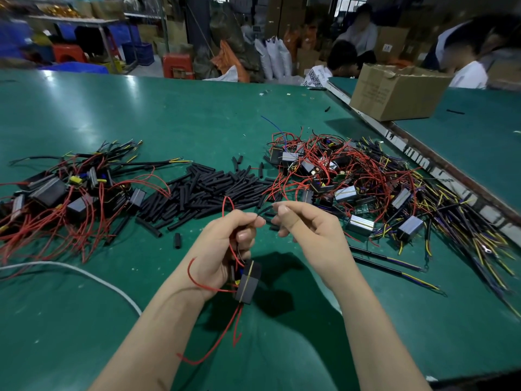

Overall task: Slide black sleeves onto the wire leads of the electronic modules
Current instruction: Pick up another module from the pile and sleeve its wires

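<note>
Hanging just under the left hand, at about 6 o'clock from it, is a small dark module whose red wires trail toward the near table edge. The left hand's fingers are curled round the module's wires, thumb and forefinger pinching a thin lead at the top. At 3 o'clock from it, close but apart, the right hand pinches a black sleeve between thumb and fingertips, the sleeve's end pointing at the left fingertips; whether the lead is inside it I cannot tell. A white cord curves across the green table at 9 o'clock. Farther off, at 12 o'clock, lies a heap of loose sleeves. At 10 o'clock sits a pile of sleeved modules, at 2 o'clock a tangle of unsleeved ones. Beyond, at 1 o'clock, stands a cardboard box.
</note>
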